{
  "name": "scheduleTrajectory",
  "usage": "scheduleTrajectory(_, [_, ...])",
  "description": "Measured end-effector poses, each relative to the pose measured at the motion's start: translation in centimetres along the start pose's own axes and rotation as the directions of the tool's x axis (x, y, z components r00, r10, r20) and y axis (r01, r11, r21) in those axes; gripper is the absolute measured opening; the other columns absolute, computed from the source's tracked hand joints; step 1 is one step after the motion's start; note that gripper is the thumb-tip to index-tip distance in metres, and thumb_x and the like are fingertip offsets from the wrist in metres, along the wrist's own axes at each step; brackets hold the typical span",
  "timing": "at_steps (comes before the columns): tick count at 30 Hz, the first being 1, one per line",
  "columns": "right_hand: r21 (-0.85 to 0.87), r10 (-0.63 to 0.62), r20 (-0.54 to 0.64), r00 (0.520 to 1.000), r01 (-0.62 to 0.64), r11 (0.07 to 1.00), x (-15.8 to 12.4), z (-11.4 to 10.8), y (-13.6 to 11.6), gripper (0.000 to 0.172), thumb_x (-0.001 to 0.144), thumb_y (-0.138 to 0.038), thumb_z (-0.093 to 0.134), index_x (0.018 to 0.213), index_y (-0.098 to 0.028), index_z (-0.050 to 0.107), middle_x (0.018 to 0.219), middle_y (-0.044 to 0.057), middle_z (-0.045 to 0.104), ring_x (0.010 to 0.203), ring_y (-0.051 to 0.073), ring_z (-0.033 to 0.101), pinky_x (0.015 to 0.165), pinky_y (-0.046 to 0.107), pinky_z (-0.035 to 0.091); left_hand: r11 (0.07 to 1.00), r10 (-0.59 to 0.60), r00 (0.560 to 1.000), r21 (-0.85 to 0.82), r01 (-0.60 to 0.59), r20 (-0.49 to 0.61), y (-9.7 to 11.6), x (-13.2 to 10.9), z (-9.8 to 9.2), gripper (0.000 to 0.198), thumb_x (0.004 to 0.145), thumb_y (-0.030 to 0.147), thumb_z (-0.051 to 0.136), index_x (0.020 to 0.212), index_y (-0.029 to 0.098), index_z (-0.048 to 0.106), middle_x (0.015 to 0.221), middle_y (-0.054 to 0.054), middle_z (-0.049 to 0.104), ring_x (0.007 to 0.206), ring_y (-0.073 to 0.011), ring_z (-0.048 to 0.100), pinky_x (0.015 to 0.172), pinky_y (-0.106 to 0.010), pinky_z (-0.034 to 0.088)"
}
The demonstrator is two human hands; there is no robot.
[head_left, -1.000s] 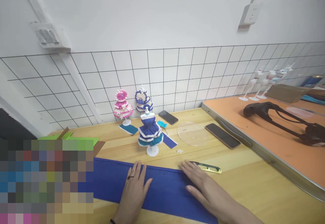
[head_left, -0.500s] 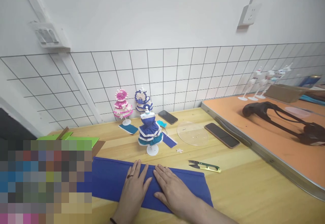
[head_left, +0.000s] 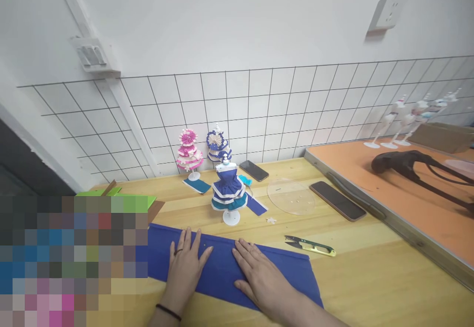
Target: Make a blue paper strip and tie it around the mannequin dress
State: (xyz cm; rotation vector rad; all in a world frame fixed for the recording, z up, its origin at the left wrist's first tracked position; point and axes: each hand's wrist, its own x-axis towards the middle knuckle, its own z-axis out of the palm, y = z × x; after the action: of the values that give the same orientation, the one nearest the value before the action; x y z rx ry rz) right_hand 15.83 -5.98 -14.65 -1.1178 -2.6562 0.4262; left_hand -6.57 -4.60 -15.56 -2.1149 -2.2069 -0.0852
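A long strip of dark blue fabric (head_left: pixel 222 267) lies across the wooden table, with a fold along its far edge. My left hand (head_left: pixel 187 263) rests flat on its left half, fingers spread, a ring on one finger. My right hand (head_left: pixel 259 272) lies flat on the right half, fingers stretched toward the far edge. Behind the fabric stands a small dress form (head_left: pixel 227 188) in a blue, white and teal ruffled dress. Thread snips (head_left: pixel 311 245) lie to the right of the fabric.
Pink (head_left: pixel 189 151) and blue-and-cream (head_left: pixel 218 144) miniature dresses stand at the back. Two phones, one dark (head_left: pixel 254 170) and one brown-edged (head_left: pixel 337 201), flank a clear round plate (head_left: pixel 291 197). An orange board (head_left: pixel 370 188) fills the right side, bearing a black tool (head_left: pixel 414 169). Pixelation hides the lower left.
My left hand has slid left along the fabric, widening the gap between my hands. My right hand stays flat on the fabric. The whole view has shifted, with things appearing further right.
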Motion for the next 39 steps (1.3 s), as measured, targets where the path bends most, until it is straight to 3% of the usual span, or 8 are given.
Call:
scheduleTrajectory(9, [0.016, 0.061, 0.002, 0.998, -0.061, 0.998, 0.8, -0.9, -1.1, 0.057, 0.089, -0.047, 0.041, 0.134, -0.013, 0.039, 0.141, 0.014, 0.035, 0.132, 0.029, 0.022, 0.109, 0.045, 0.021, 0.998, 0.009, 1.0, 0.064, -0.011, 0.03, 0.2, 0.0, -0.4, 0.053, 0.085, 0.046, 0.04, 0.132, 0.019, 0.042, 0.14, -0.015, 0.035, 0.13, -0.0297, 0.029, 0.1, -0.053, 0.026])
scheduleTrajectory(18, [0.048, -0.001, 0.068, 0.998, -0.003, 0.999, 2.7, -0.5, -1.9, 0.058, 0.089, -0.044, 0.041, 0.134, -0.008, 0.037, 0.142, 0.016, 0.029, 0.132, 0.028, 0.022, 0.109, 0.042, 0.021, 1.0, 0.013, 1.0, 0.024, -0.014, 0.026, -0.2, 0.0, -0.1, 0.054, 0.085, 0.046, 0.039, 0.132, 0.019, 0.041, 0.14, -0.014, 0.036, 0.13, -0.028, 0.029, 0.101, -0.053, 0.025])
scheduleTrajectory(28, [0.032, -0.019, 0.069, 0.997, 0.016, 0.999, 2.4, 0.0, -1.6, 0.058, 0.09, -0.046, 0.039, 0.136, -0.01, 0.035, 0.143, 0.016, 0.027, 0.133, 0.027, 0.021, 0.109, 0.041, 0.021, 0.982, -0.188, 0.98, -0.007, 0.189, 0.065, -4.8, 2.3, 0.5, 0.068, 0.085, 0.051, 0.03, 0.134, 0.004, 0.034, 0.141, -0.016, 0.032, 0.132, -0.0276, 0.025, 0.102, -0.052, 0.024])
scheduleTrajectory(39, [-0.023, -0.023, 0.086, 0.996, 0.025, 0.999, 2.5, -0.3, -1.9, 0.056, 0.091, -0.044, 0.037, 0.135, -0.011, 0.036, 0.143, 0.017, 0.028, 0.132, 0.028, 0.021, 0.108, 0.042, 0.022, 0.983, -0.179, 0.983, -0.023, 0.18, 0.05, -7.5, 4.0, 1.2, 0.065, 0.085, 0.049, 0.026, 0.133, 0.007, 0.035, 0.143, -0.015, 0.03, 0.133, -0.0272, 0.023, 0.103, -0.056, 0.019])
